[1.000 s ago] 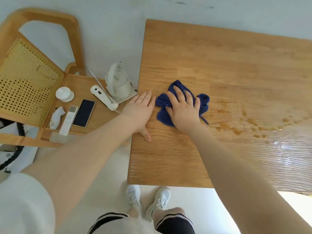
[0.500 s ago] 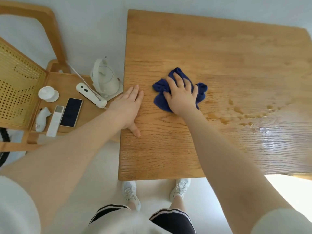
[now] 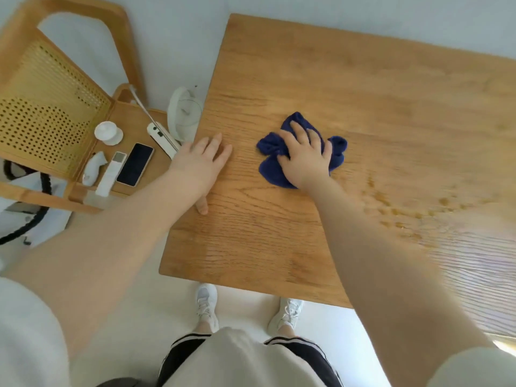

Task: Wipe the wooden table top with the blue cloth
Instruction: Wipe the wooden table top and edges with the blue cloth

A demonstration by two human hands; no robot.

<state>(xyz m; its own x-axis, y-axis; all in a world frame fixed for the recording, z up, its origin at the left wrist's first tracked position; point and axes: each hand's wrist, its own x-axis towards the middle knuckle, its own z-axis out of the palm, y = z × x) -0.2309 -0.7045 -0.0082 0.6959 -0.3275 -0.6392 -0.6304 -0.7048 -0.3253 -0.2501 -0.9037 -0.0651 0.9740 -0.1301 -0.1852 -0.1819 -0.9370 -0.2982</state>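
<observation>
The right hand (image 3: 305, 160) lies flat on the crumpled blue cloth (image 3: 272, 166), its grip slack, fingers spread, pressing it onto the wooden counter (image 3: 363, 101). The left hand (image 3: 199, 160) rests flat near the counter's left edge, holding nothing, well apart from the cloth

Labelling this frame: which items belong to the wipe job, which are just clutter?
Job: blue cloth, right hand pressing it, left hand flat on wooden table top, spill.
Clutter, on chair: kettle, phone, remote.
</observation>
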